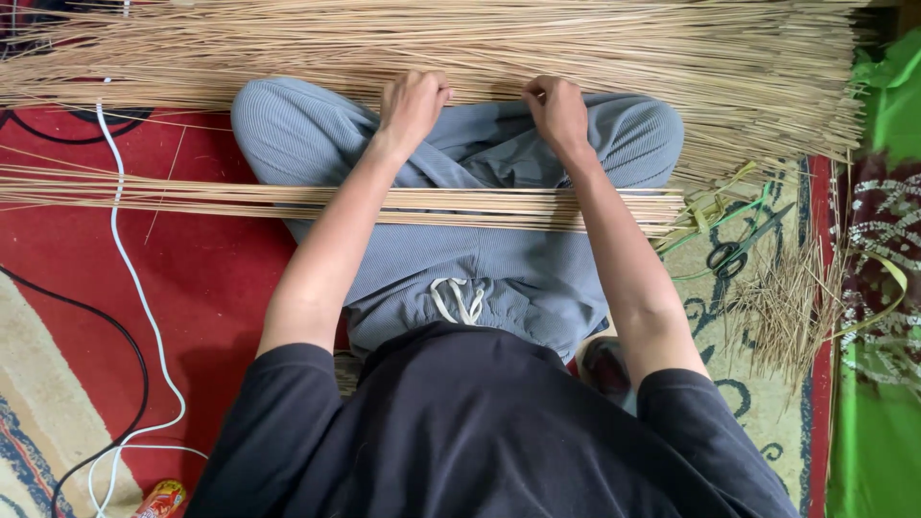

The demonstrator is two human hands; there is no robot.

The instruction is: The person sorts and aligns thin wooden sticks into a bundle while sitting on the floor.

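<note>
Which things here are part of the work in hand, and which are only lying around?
In use:
left hand
right hand
big stick pile
stick bundle on the lap

Lying about:
scissors
white cable
black cable
stick trimmings
green cloth

scissors (739,251) on rug – white cable (129,278) | black cable (115,336) – green cloth (878,422)

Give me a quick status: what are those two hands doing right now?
Left hand and right hand both closed in a grip on the wide sheet of thin sticks. Second stick bundle lies across the lap. Scissors lie off right.
</note>
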